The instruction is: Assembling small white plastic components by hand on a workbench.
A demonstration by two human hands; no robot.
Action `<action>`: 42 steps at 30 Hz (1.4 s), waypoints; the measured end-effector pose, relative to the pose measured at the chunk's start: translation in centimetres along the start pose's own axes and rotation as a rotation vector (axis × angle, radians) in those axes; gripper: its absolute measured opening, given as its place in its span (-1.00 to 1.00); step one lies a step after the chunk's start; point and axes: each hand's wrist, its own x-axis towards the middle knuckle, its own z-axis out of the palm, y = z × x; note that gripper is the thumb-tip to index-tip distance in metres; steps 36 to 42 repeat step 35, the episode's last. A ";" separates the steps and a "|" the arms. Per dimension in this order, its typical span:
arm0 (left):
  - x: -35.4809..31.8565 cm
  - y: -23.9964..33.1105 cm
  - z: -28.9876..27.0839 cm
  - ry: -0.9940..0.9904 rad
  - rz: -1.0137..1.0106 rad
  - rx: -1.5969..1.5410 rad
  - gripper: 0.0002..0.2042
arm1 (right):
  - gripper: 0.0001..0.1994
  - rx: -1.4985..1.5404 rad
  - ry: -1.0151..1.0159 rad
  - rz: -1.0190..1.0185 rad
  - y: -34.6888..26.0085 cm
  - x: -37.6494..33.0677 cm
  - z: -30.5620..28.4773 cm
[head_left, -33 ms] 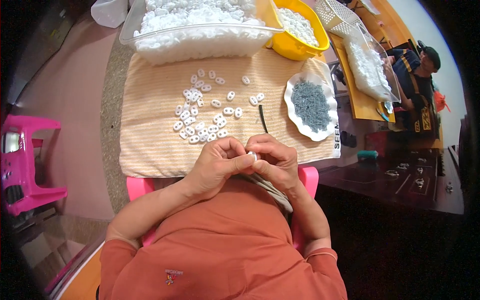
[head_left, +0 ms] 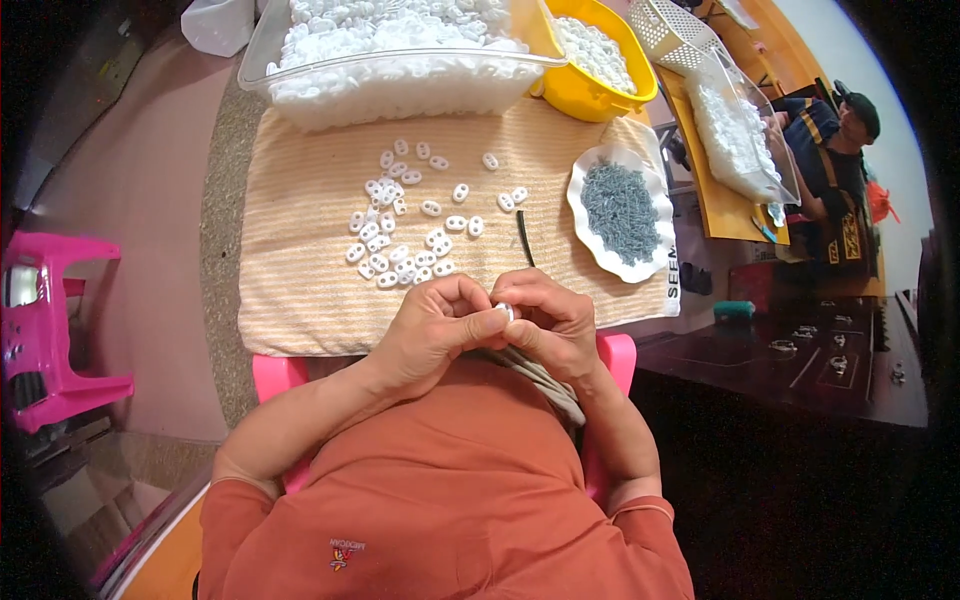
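Close to my body, at the near edge of the towel, both hands meet around one small white plastic piece [head_left: 505, 311]. My left hand [head_left: 447, 318] pinches it between thumb and fingers. From the other side, my right hand [head_left: 548, 318] closes on the same piece, its thumb and fingertips pressed near it. Fingers cover most of the piece. Just beyond them, several white oval two-hole pieces [head_left: 431, 208] lie scattered on the striped towel [head_left: 300, 190]. A thin black strip [head_left: 525, 238] lies beyond my right hand. To its right stands a white wavy-rimmed dish [head_left: 579, 200] of small grey pieces [head_left: 620, 212].
A clear bin [head_left: 400, 62] full of white pieces stands at the back, beside a yellow basin [head_left: 590, 98]. At far right, a person [head_left: 835, 150] sits by another clear bin [head_left: 740, 140]. A pink stool [head_left: 85, 330] stands on the floor at left.
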 end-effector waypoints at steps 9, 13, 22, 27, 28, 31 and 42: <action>0.0 0.8 0.4 0.025 -0.078 -0.052 -0.89 | -0.70 0.038 -0.017 0.034 -0.5 0.3 -0.2; -0.1 0.7 -0.1 0.008 -0.058 -0.003 -0.85 | -0.70 -0.012 -0.032 0.025 -0.8 0.4 0.0; -0.1 0.5 0.0 -0.007 0.001 0.047 -0.84 | -0.71 0.053 -0.015 0.037 -0.7 0.1 0.0; 0.0 0.9 0.3 0.005 -0.045 0.000 -0.88 | -0.76 0.080 0.016 0.024 -1.4 0.5 0.4; 0.0 1.0 0.4 0.013 -0.066 -0.011 -0.89 | -0.80 0.125 0.076 0.112 -2.2 0.7 0.6; 0.0 0.9 0.3 0.029 -0.069 -0.067 -0.90 | -0.89 -0.140 0.215 0.099 -2.2 1.5 0.1; 0.1 1.1 0.4 0.061 -0.052 -0.044 -0.89 | -0.88 -0.531 0.337 0.110 -4.9 4.7 -3.3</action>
